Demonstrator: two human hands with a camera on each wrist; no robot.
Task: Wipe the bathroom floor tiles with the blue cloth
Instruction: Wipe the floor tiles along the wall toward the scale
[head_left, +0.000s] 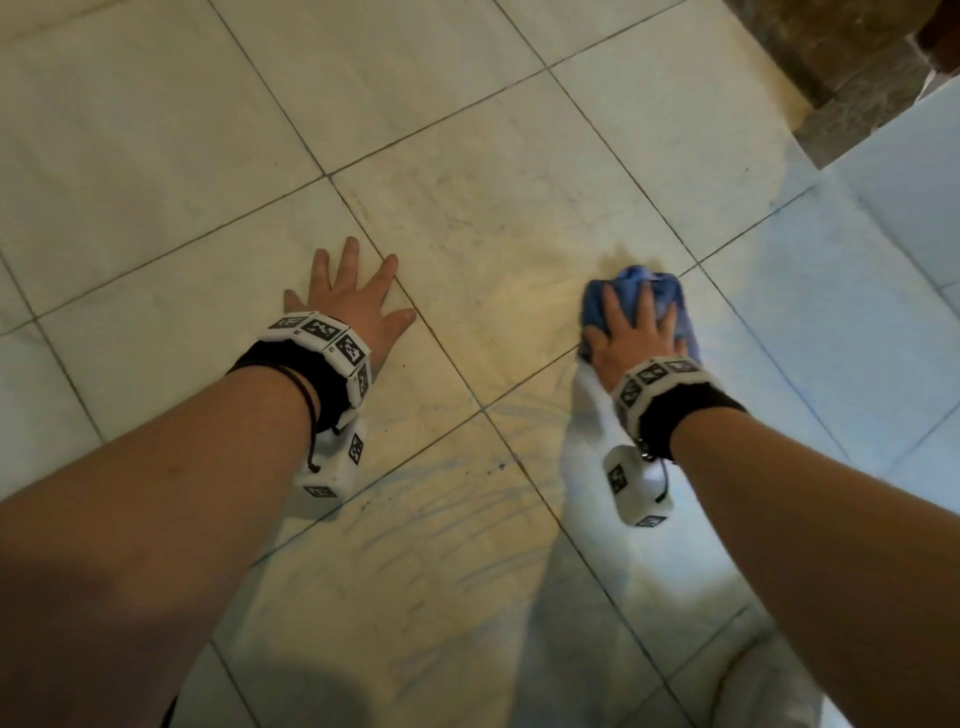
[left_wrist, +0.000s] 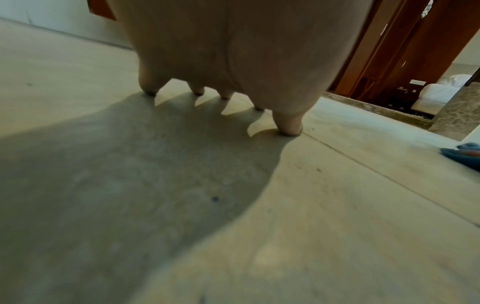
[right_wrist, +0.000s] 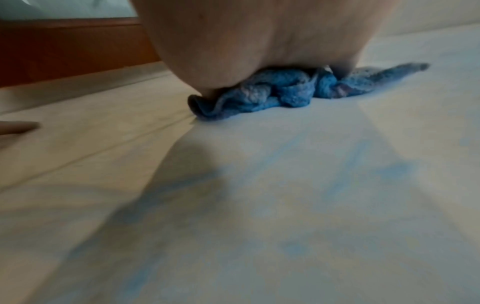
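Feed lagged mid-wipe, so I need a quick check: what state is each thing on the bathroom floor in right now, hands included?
Blue cloth: bunched up, pressed flat on the floor under the right hand.
Right hand: fingers spread on top of the cloth, pressing it down.
Left hand: empty, fingers spread, fingertips braced on the tiles.
Floor tiles: grimy ahead of the cloth, streaky wipe marks nearer the person.
Doorway: open.

both arms reach forward, left hand (head_left: 350, 299) flat with fingers (head_left: 347, 257) splayed, right hand (head_left: 635, 338) pressing palm-down.
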